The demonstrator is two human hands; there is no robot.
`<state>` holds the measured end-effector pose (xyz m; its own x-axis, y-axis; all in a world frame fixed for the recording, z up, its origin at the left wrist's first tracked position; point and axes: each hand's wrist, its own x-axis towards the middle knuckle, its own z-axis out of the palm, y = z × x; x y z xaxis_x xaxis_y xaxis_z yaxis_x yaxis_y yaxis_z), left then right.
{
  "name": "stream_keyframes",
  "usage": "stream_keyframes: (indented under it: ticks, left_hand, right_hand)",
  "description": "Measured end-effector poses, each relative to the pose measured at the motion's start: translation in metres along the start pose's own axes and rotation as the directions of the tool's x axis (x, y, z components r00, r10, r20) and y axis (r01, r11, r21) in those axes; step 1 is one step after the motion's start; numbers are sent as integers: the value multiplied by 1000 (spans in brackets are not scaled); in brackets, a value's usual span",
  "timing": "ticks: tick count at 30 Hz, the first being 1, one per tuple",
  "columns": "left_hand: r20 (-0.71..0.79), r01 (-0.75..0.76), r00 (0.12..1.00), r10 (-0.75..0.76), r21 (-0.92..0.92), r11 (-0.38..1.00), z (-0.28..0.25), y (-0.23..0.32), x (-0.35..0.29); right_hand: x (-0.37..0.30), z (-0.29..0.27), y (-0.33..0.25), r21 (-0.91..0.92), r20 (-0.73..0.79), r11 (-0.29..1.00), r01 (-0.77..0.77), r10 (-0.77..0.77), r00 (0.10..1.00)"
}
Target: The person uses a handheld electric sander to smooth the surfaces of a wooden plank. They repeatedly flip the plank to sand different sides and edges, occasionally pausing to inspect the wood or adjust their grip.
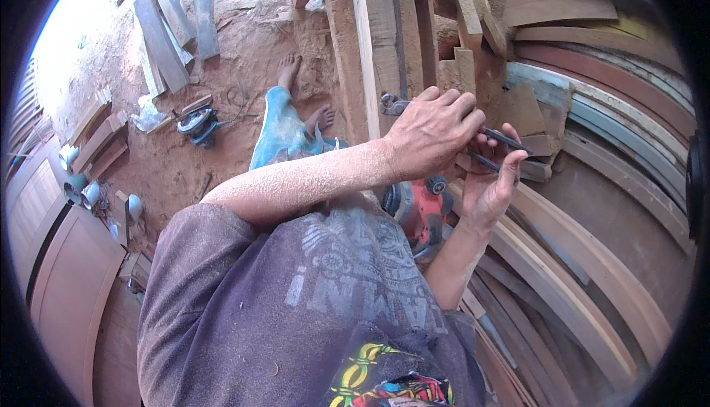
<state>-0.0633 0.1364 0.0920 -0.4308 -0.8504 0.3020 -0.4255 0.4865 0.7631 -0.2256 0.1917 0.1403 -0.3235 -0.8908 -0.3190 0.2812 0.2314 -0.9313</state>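
Observation:
My left hand [436, 127] is closed around the middle of a metal pair of pincers, held in front of my chest over the timber. The pincers' jaws [393, 104] stick out on the left of that hand. Two dark handles [506, 140] come out on its right side. Beside it, my right hand [489, 186] curls its fingers around the handle ends, with the thumb raised. Part of the tool is hidden inside the left fist. Pale sawdust coats my left forearm. Just below my hands sits a red power tool [424, 211] with a black knob.
A long pale board [364, 52] lies on thick timber ahead of me. Stacked planks [584, 259] crowd the right side. A blue power tool [198, 126] with a cord rests on the dirt floor at left. Wooden panels [78, 274] lean at far left. Bare feet [289, 70] are near the timber.

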Motion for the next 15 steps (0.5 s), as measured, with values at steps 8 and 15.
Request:
stream_keyframes:
  ticks: [8, 15]
  left_hand:
    - [-26, 64, 998, -63, 27, 998, -3, -4, 4]
    - [-43, 122, 992, -120, 54, 991, 2, -1, 4]
  right_hand:
    - [15, 3, -3, 2, 140, 1000, -31, 31, 990]
    - [28, -4, -5, -41, 173, 998, -52, 59, 983]
